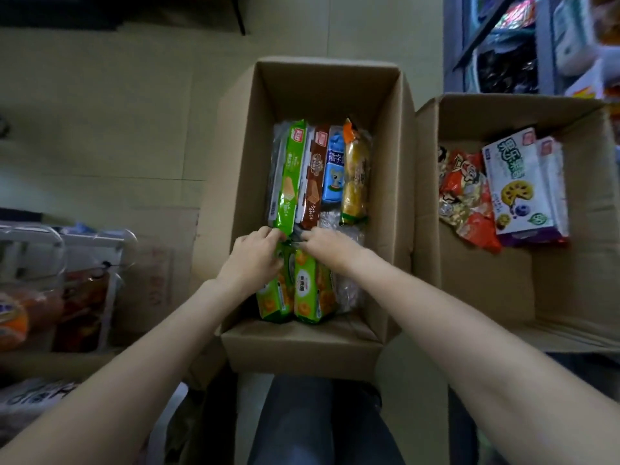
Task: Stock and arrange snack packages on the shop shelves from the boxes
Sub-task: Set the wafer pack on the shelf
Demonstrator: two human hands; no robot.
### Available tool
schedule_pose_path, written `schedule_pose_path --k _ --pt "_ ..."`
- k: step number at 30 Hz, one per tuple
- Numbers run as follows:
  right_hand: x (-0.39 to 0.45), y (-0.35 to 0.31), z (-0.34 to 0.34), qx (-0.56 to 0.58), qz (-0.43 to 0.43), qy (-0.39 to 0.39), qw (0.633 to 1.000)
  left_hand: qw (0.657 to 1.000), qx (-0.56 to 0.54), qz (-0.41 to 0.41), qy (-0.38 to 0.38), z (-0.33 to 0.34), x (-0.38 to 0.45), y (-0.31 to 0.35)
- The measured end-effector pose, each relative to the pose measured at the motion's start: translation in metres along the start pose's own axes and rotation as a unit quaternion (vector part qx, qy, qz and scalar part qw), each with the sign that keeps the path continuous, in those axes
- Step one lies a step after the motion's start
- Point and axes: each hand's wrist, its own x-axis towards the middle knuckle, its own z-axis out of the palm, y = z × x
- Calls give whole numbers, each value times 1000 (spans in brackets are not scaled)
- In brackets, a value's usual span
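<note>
Two open cardboard boxes are sitting side by side on the floor, with the shop shelves [536,45] rising behind the right-hand one. The middle box [322,82] is holding the bulk of the snack packages: standing on edge along its far half are a green wafer pack [290,176], a brown wafer pack [313,177], a blue pack with a cartoon animal [333,172] and a yellow-orange pack [355,176], while two green biscuit packs [310,290] are lying in the near half beside some clear-wrapped goods. The right box [570,270] is carrying far less (only a red-and-white printed bag [464,196] and a white-and-purple biscuit pack [523,186] leaning against its far side). Both hands are reaching into the middle box: the left hand [250,258] is curling its fingers around the near end of the green wafer pack, and the right hand [330,246] is pinching at wrapping just beside it, though exactly what it is gripping cannot be made out.
</note>
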Motion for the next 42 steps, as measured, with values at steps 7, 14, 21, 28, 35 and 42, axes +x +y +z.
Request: schedule_pose_path --k 7,14,21,28,35,42 --pt "-105 12 -101 105 121 125 979 989 -139 25 -35 -52 -21 69" --pt "-286 -49 -233 2 167 282 945 978 -99 170 64 -172 -92 207" --pt "-544 -138 -251 43 333 539 772 857 -407 301 -100 -200 -207 358" --pt "-722 -242 -204 119 497 558 654 669 -545 419 -282 -191 -303 512" --pt "-819 -335 -202 122 522 658 529 553 -502 525 -408 -188 -390 630" --pt "-867 -393 -171 -65 614 638 460 543 -397 563 -481 -160 -427 684"
